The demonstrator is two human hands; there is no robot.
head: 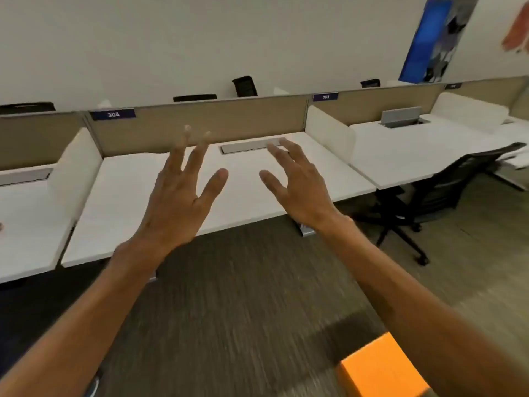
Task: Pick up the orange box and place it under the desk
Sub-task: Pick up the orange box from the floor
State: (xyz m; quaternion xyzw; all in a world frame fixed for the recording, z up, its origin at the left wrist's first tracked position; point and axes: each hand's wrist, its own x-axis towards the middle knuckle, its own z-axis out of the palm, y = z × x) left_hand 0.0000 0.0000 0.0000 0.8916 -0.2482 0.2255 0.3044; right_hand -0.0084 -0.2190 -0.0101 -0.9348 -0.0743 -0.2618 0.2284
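The orange box [380, 371] lies on the carpet at the bottom right, partly hidden by my right forearm. A white desk [120, 202] marked 304 stands ahead, with a dark gap beneath it. My left hand [180, 193] is raised in front of the desk, fingers spread, holding nothing. My right hand [297, 187] is raised beside it, fingers apart and empty. Both hands are well above and beyond the box.
A black office chair [446, 187] stands at the neighbouring desk [423, 150] on the right. White dividers [329, 130] separate the desks, backed by a tan partition [229, 116]. A grey cable tray [252, 144] is set into the desk. Striped carpet [243, 296] covers the floor.
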